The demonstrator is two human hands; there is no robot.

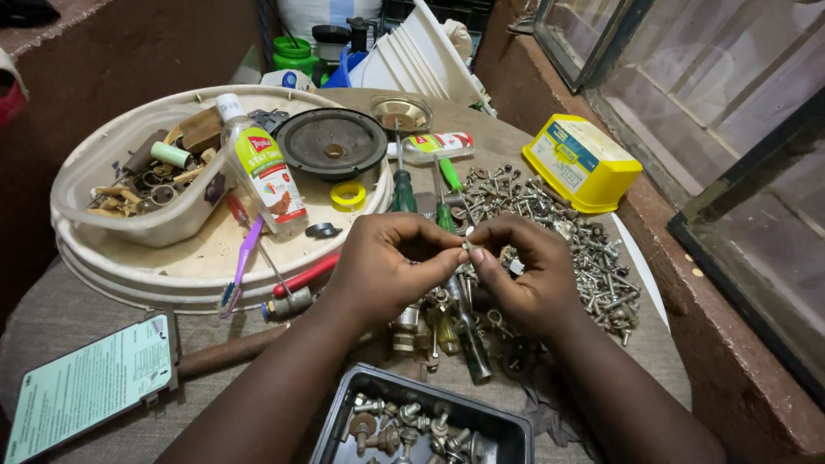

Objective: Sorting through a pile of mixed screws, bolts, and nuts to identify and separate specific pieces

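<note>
Both hands, left hand (387, 262) and right hand (524, 271), pinch a small bolt (468, 247) with fingers closed at the bench's centre; I reckon a slip could drop it into the screw pile (584, 249) at three o'clock.

yellow box (582, 161) by glass pane | speaker cone (332, 143) on round white tray (172, 266) | clear bottle (260, 169) | purple toothbrush (238, 268)

Even, moderately bright light, soft daylight feel. Shadows soft: dark patch under hands (468, 258) on tabletop (77, 318). Mild glare on bottle (262, 167) and glass panes (722, 77) at right. Centre sharp; wide-angle bending at edges. Upper-left corner dim.
</note>
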